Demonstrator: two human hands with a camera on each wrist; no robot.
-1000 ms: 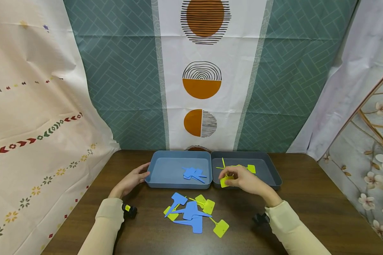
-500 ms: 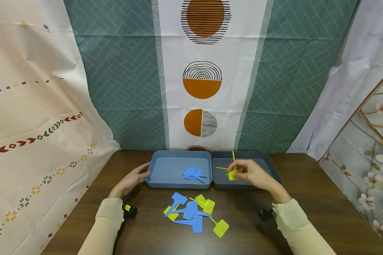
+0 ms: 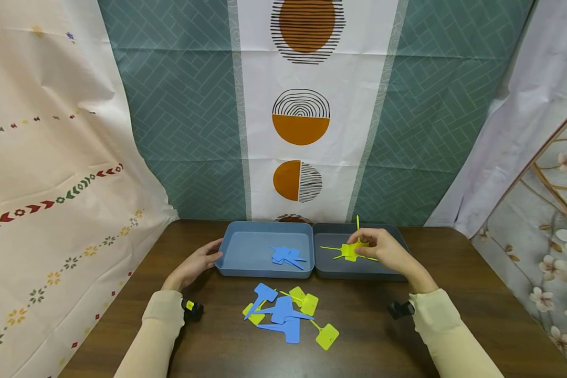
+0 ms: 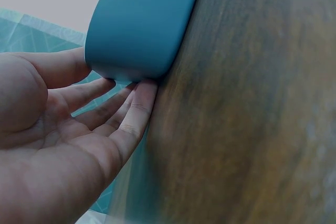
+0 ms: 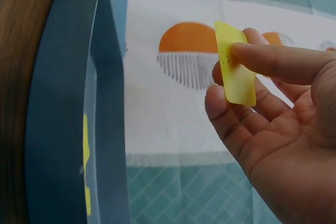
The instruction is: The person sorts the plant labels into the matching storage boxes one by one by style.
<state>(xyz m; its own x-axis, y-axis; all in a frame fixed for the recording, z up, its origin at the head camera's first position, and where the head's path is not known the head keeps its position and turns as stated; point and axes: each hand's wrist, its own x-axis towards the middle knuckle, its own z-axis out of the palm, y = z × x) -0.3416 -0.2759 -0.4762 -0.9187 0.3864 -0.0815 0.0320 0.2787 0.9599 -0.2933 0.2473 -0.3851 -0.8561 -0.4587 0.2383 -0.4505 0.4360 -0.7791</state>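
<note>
My right hand is above the dark grey tray. It pinches a yellow T-shaped plant label by its broad head between thumb and fingers, and the label's thin stem points up and away. Beneath it, several yellow plant labels lie in that tray, partly hidden by the hand. At the left end of the blue tray, my left hand touches the outer wall with fairly straight fingers. Several blue plant labels lie in the blue tray's right part.
In front of the trays, a mixed pile of blue labels and yellow labels lies on the brown wooden table. One yellow label sits at the pile's right edge. A patterned curtain hangs behind the side-by-side trays.
My right hand has moved right and farther back over the dark grey tray, carrying the yellow plant label. The left hand has stayed at the blue tray's end.
</note>
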